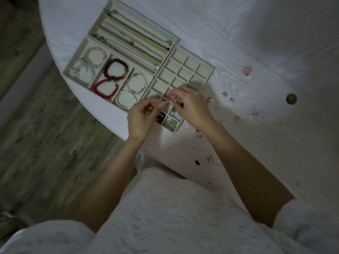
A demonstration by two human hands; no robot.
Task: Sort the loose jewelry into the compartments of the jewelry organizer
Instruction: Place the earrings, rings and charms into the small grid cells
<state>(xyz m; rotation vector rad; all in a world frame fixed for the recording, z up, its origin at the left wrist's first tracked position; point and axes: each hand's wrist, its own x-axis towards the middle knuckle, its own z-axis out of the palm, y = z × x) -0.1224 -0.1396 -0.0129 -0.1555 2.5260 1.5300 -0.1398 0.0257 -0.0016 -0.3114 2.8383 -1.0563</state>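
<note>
Both hands raised close together, left hand (142, 114) and right hand (190, 105) fingers curled, pinching

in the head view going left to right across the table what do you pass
cream bracelet tray → dark red bead bracelet → white pearl bracelet → cream grid tray of small compartments → pale pink stone → round dark hole in the tabletop

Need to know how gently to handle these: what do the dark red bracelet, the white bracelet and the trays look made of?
Dark red bracelet: glossy round beads, perhaps wood or stone. White bracelet: small pale shiny beads, pearl-like, real or fake unclear. Trays: matte cream lining, probably velvet-like fabric over stiff walls.
</note>
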